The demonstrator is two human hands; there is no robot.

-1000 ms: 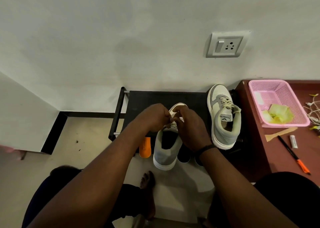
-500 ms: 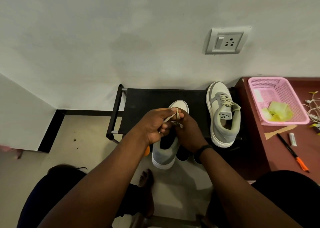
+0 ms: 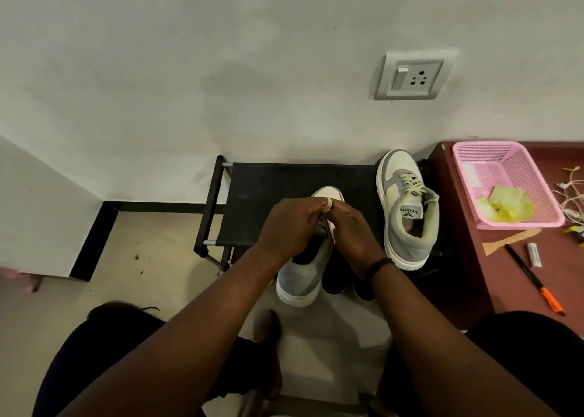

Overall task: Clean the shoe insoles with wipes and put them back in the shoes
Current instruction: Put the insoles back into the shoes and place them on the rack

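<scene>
A grey and white sneaker [image 3: 303,277] lies on the front edge of a black shoe rack [image 3: 262,192], heel toward me. Both hands meet over its lacing. My left hand [image 3: 290,227] pinches a pale shoelace [image 3: 328,202] that loops over one finger. My right hand [image 3: 354,233] grips the laces beside it. The second sneaker [image 3: 407,214] of the pair stands at the rack's right end, laced, its opening facing me. The insoles are hidden from view.
A brown table [image 3: 512,277] at the right carries a pink basket [image 3: 505,176] holding crumpled yellow wipes [image 3: 505,206], a pen [image 3: 534,279], a small white tube [image 3: 534,253], a wooden stick [image 3: 512,241] and cables [image 3: 568,195]. Dark shoes [image 3: 335,280] sit on the rack's lower shelf. A wall socket [image 3: 414,76] is above.
My hands have kept working the laces of the near sneaker; the left hand shifted up and over, and a lace loop now sits over a finger. The second sneaker has not moved.
</scene>
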